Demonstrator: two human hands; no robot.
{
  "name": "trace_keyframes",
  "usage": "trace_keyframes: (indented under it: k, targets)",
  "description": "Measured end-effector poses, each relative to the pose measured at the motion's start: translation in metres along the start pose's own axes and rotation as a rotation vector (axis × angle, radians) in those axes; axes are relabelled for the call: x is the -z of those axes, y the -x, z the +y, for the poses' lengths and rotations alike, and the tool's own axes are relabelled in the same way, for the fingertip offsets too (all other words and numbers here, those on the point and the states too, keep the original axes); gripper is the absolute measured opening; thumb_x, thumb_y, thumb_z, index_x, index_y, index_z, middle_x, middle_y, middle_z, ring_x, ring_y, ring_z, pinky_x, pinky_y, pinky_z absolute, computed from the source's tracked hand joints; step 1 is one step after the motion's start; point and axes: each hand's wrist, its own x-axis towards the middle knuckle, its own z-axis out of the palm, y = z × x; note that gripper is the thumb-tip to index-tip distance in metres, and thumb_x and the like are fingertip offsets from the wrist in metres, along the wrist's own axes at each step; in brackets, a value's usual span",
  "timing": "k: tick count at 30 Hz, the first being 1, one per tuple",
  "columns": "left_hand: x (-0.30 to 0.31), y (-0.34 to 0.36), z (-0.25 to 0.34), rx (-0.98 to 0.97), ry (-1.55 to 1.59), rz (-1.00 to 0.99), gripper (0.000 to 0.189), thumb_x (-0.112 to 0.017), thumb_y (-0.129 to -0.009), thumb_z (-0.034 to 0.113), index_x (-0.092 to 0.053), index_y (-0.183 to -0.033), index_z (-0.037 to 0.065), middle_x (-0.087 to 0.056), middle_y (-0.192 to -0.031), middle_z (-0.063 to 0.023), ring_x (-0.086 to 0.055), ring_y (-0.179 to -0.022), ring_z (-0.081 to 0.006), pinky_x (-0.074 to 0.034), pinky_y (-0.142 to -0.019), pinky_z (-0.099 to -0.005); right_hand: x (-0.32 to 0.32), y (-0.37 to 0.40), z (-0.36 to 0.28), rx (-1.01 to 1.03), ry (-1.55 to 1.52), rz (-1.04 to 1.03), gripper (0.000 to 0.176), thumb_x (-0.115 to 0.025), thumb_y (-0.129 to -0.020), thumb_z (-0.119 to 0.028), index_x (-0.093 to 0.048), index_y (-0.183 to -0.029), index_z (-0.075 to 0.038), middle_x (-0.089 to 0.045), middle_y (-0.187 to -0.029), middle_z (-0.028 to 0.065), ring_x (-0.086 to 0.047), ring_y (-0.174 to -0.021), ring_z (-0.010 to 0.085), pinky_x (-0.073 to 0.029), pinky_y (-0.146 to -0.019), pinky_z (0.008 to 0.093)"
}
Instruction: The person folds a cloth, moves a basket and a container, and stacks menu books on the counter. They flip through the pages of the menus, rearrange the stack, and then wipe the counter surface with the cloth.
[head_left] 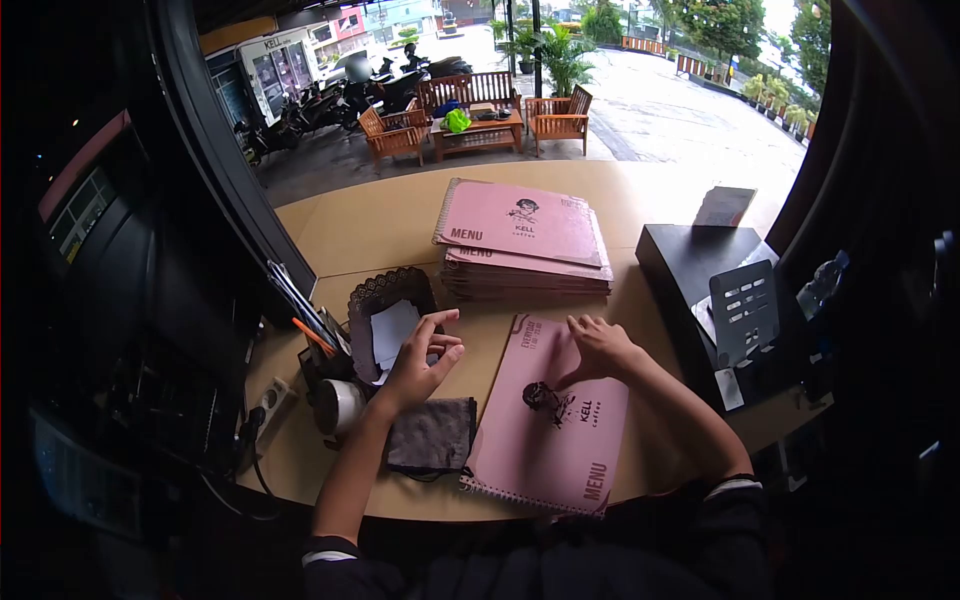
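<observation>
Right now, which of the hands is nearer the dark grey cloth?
Left. The left hand is raised just past the far edge of the dark grey cloth, beside the basket. The right hand rests on the pink menu, to the cloth's right.

- From our right hand (598, 345), the menu stack (525, 250) blocks twelve o'clock.
- The black box (700, 270) walls off two o'clock.
- The dark basket (385, 300) and tape roll (338, 405) crowd nine o'clock.
- Bare table (370, 220) lies open at eleven o'clock.
</observation>
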Motion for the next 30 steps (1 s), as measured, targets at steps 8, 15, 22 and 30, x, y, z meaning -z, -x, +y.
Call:
trace_keyframes:
  k: [8,15,22,30]
  targets:
    - [-0.03,0.002,0.014,-0.266,-0.207,0.123,0.041,-0.06,-0.08,0.012,-0.047,-0.118,0.003,-0.051,-0.113,-0.014,-0.053,-0.102,-0.0259,-0.042,-0.089,-0.0351,-0.033,0.004,0.027,-0.107,-0.117,0.038,0.112,-0.078,-0.044,-0.06,-0.033,-0.125,0.002,-0.039,-0.12,0.0221,-0.035,-0.118,0.0379,-0.035,-0.09,0.0554]
    - [-0.026,0.014,0.029,-0.225,-0.194,0.144,0.039,-0.059,-0.08,0.013,-0.048,-0.116,0.003,-0.052,-0.112,-0.0128,-0.052,-0.103,-0.0239,-0.042,-0.089,-0.0342,-0.003,0.016,0.049,-0.231,-0.141,0.008,0.104,-0.077,-0.042,-0.064,-0.046,-0.114,0.005,-0.046,-0.119,0.0206,-0.042,-0.117,0.0323,-0.034,-0.097,0.0446]
    - [-0.022,0.005,0.023,-0.083,-0.009,0.156,0.039,-0.057,-0.085,0.018,-0.046,-0.12,0.005,-0.05,-0.119,-0.0078,-0.048,-0.11,-0.0193,-0.038,-0.094,-0.0357,0.093,0.045,0.039,-0.103,-0.583,0.324,0.064,-0.08,-0.054,-0.041,-0.06,-0.103,-0.004,-0.058,-0.102,0.0192,-0.057,-0.095,0.028,-0.047,-0.078,0.034]
    - [-0.003,-0.036,0.002,-0.099,0.239,0.582,0.043,-0.053,-0.089,0.027,-0.042,-0.122,0.001,-0.047,-0.122,-0.0118,-0.042,-0.116,-0.0212,-0.035,-0.097,-0.0342,0.175,0.03,0.062,-0.062,-1.023,0.81,0.034,-0.062,-0.081,-0.024,-0.059,-0.101,0.003,-0.065,-0.08,0.0168,-0.064,-0.068,0.0206,-0.051,-0.063,0.0326]
